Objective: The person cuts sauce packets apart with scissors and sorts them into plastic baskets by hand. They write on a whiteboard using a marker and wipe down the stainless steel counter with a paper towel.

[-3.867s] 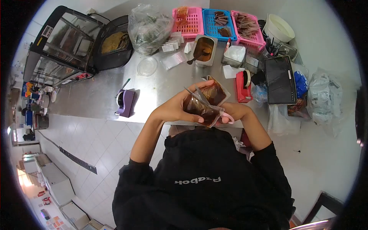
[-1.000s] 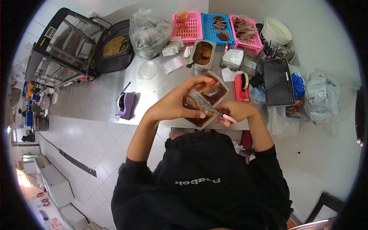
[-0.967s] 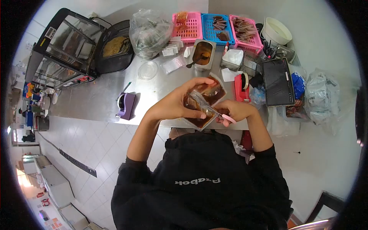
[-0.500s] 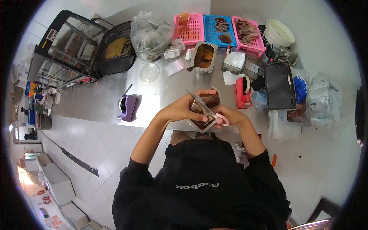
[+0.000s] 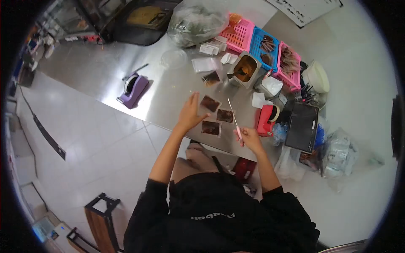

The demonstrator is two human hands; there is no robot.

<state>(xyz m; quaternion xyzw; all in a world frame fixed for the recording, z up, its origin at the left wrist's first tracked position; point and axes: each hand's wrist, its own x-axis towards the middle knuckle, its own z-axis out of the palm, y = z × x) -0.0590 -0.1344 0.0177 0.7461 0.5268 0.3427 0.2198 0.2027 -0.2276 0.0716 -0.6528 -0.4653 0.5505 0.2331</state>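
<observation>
My left hand (image 5: pixel 192 113) hovers over the steel table's front part, fingers apart and holding nothing. Just right of it lie three flat sachets of dark sauce: an upper one (image 5: pixel 210 103), a right one (image 5: pixel 225 115) and a lower one (image 5: pixel 211 128). Farther back, another sachet (image 5: pixel 211 78) rests below a pack of clear bags (image 5: pixel 206 65). My right hand (image 5: pixel 248 138) is closed on pink-handled scissors (image 5: pixel 238 131), whose blades point up and away beside the right sachet.
A purple tape dispenser (image 5: pixel 133 91) stands at left, a red one (image 5: pixel 265 121) at right near a black tablet (image 5: pixel 302 127). Behind are a metal sauce container (image 5: pixel 244 71), pink (image 5: pixel 239 36) and blue (image 5: pixel 258 44) baskets, another pink basket (image 5: pixel 289 69) and a bulky plastic bag (image 5: pixel 194 23).
The sachets have left my left hand and now lie separately on the table. That hand has opened and moved left. The scissors remain in my right hand, and the camera view has turned.
</observation>
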